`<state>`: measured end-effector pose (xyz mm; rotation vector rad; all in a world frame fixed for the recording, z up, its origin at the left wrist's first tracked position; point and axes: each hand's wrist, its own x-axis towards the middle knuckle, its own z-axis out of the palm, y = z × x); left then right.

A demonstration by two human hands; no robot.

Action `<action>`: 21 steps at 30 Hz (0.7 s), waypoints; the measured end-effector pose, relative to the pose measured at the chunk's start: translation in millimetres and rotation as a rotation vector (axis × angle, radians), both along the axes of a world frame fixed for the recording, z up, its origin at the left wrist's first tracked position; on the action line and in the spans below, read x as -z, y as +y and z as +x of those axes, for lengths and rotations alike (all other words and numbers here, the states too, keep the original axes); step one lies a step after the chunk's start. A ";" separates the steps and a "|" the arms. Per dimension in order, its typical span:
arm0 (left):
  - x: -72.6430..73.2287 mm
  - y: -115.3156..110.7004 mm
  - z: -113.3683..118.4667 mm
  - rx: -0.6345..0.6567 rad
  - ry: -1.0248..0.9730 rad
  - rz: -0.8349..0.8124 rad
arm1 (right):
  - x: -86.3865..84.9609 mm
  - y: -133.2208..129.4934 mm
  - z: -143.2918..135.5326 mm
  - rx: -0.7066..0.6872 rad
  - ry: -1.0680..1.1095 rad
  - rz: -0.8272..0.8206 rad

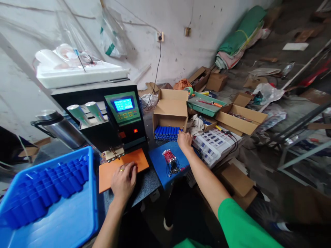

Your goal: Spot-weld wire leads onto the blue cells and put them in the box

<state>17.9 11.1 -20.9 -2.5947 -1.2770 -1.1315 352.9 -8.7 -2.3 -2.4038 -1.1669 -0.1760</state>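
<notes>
My right hand (184, 141) reaches to the right end of several blue cylindrical battery cells (167, 131), stacked in an open cardboard box (170, 106). Its fingers are closed at the end of a cell there; the fingertips are partly hidden. My left hand (124, 181) lies on the front of an orange board (141, 159), fingers curled inward, and whatever may be under them is out of sight. Just behind it are the contact pins (113, 151) of a black machine with a lit screen (123, 105). Between my hands, red and black wire leads (171, 162) lie bunched on a blue mat (157, 156).
A blue plastic bin (93, 193) with rows of blue cylinders stands at the left. Behind it is a steel flask (60, 129). To the right are a white slotted tray (212, 146), a green case (204, 106) and a long cardboard box (240, 119).
</notes>
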 end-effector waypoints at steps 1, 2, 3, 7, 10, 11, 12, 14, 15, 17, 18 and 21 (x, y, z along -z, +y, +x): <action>-0.1 -0.2 0.0 -0.001 0.004 0.005 | -1.7 -2.4 0.6 -0.018 -0.002 -0.007; -0.3 -0.6 -0.1 -0.003 0.009 0.010 | -3.2 -5.8 1.5 -0.040 -0.003 -0.002; -0.5 -0.9 0.0 -0.006 0.013 0.016 | -4.6 -10.1 2.7 -0.064 -0.002 0.018; -1.3 -2.2 0.9 -0.019 0.018 0.018 | -6.6 -32.7 8.9 -0.124 0.011 0.220; -1.8 -3.0 2.6 -0.025 0.016 0.001 | -1.1 -46.6 10.1 -0.135 0.108 0.323; -2.0 -3.3 3.2 -0.025 0.015 -0.004 | 2.4 -49.4 8.6 -0.154 0.166 0.316; -2.0 -3.5 3.8 -0.025 0.014 -0.008 | 6.4 -50.9 6.1 -0.184 0.231 0.291; -1.9 -3.8 4.4 -0.025 0.010 -0.016 | 14.9 -50.5 -1.7 -0.270 0.353 0.217; -1.8 -3.9 4.4 -0.025 0.007 -0.021 | 18.7 -48.7 -6.6 -0.314 0.396 0.182; -1.8 -4.1 3.8 -0.016 0.002 -0.033 | 23.5 -42.4 -17.0 -0.383 0.440 0.126; -2.1 -4.3 3.2 -0.007 0.000 -0.040 | 24.3 -38.2 -22.1 -0.401 0.445 0.104; -4.1 -5.5 1.9 0.017 0.002 -0.056 | 21.1 -24.4 -35.0 -0.378 0.429 0.010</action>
